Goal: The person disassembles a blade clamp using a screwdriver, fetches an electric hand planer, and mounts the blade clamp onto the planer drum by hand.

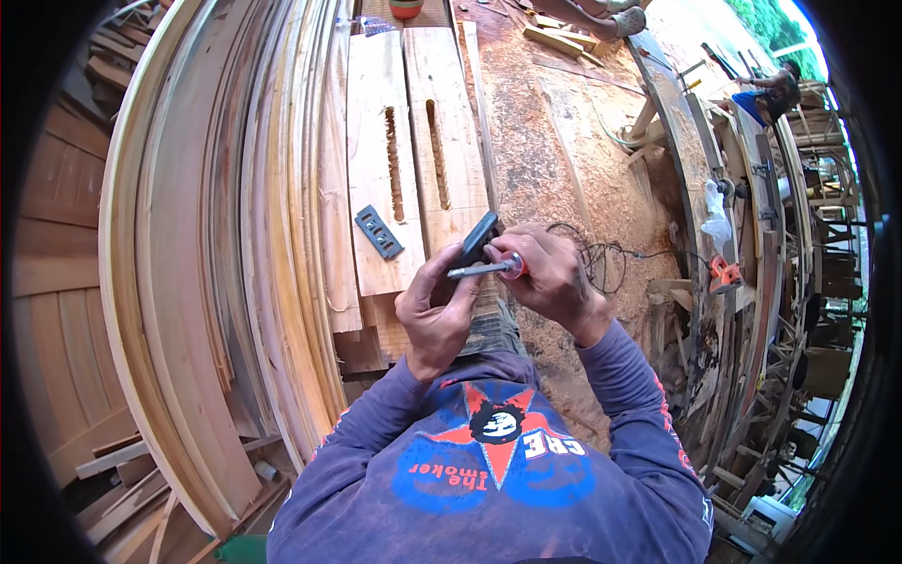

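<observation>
My left hand (437, 310) is closed on a dark, flat, narrow piece (480, 235) whose exact kind I cannot make out. A screwdriver (481, 269) with a red, clear-looking handle is in my right hand (550, 277); its metal shaft points left across the dark piece toward my left thumb. Beyond my left hand, a dark slotted plate (379, 232) with several openings lies on a pale wooden board (373, 169). This board and the one beside it (440, 66) each have a long, rough slot cut into them.
Long planks (202, 188) stand stacked on the left. Wood shavings (540, 169) cover the ground to the right, where a dark cord (611, 254) runs toward an orange tool (723, 274). A red-orange container (406, 8) stands at the far end. Another person (778, 92) is at the far right.
</observation>
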